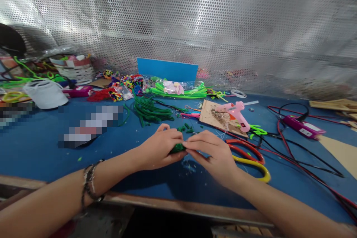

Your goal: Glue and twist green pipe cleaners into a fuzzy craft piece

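Observation:
My left hand (pixel 160 147) is closed around a small bundle of dark green pipe cleaner (pixel 177 148), partly hidden by the fingers. From the right, my right hand (pixel 213 152) meets it, thumb and fingertips pinched together at the bundle's edge. Whether those fingertips grip the bundle itself or something thin on it is hard to see. Short green pipe cleaner pieces (pixel 189 131) lie just beyond the hands. Behind them spreads a pile of long dark green pipe cleaners (pixel 150 109). Large scissors with red and yellow handles (pixel 262 173) rest beside my right wrist.
A pink glue gun (pixel 237 113) lies on a stained board (pixel 209 113). Cables run to a purple power strip (pixel 304 126) at right. Bagged bright green pipe cleaners (pixel 189 91) lie at the back, near a blue panel (pixel 167 68). A white cap (pixel 46 93) sits left.

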Tool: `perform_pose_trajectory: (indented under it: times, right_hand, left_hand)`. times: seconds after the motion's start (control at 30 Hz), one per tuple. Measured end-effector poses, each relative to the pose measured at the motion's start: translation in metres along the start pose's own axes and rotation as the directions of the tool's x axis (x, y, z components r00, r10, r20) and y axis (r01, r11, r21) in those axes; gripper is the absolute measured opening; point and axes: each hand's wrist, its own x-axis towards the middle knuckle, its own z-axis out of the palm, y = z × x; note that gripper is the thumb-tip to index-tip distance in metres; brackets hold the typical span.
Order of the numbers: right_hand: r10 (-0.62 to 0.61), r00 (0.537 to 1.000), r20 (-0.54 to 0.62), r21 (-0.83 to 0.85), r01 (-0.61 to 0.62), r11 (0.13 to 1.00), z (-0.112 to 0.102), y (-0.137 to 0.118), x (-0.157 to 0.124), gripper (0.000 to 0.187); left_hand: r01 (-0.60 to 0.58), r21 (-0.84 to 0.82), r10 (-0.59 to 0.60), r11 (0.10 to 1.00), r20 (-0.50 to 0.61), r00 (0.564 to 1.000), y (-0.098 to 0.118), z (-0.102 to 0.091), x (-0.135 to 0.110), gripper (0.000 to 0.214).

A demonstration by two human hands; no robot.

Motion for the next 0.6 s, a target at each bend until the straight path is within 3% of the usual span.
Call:
perform_pose_trajectory:
  times: [0.17, 0.3, 0.37, 0.43, 0.53, 0.6]
  right_hand:
    - [0.135, 0.980, 0.147, 0.043, -0.142, 0.989, 0.000, -0.002, 0.002, 0.023]
    - [0.213, 0.955, 0.208, 0.105, -0.238, 0.966, -0.001, 0.000, 0.003, 0.011]
    - [0.244, 0.952, 0.184, 0.114, -0.268, 0.957, -0.004, 0.001, 0.004, 0.010]
    - [0.265, 0.951, 0.158, 0.113, -0.284, 0.952, -0.006, 0.002, 0.004, 0.009]
    - [0.253, 0.956, 0.151, 0.125, -0.272, 0.954, -0.008, 0.003, 0.005, 0.010]
    - [0.239, 0.957, 0.165, 0.132, -0.261, 0.956, -0.007, 0.003, 0.005, 0.011]
  left_hand:
    - [0.006, 0.029, -0.006, 1.000, 0.005, 1.000, 0.000, 0.003, 0.000, 0.016]
    - [-0.026, 0.103, 0.016, 0.994, 0.090, 0.996, -0.001, -0.003, 0.003, 0.026]
    - [-0.034, 0.090, 0.019, 0.995, 0.169, 0.985, -0.010, -0.020, -0.001, 0.033]
    - [0.036, 0.014, -0.038, 0.999, 0.203, 0.978, -0.029, -0.046, -0.011, 0.035]
    - [0.226, -0.056, -0.222, 0.973, 0.065, 0.973, -0.073, -0.089, -0.035, 0.048]
    - [0.393, 0.068, -0.391, 0.917, -0.043, 0.919, -0.106, -0.106, -0.056, 0.057]
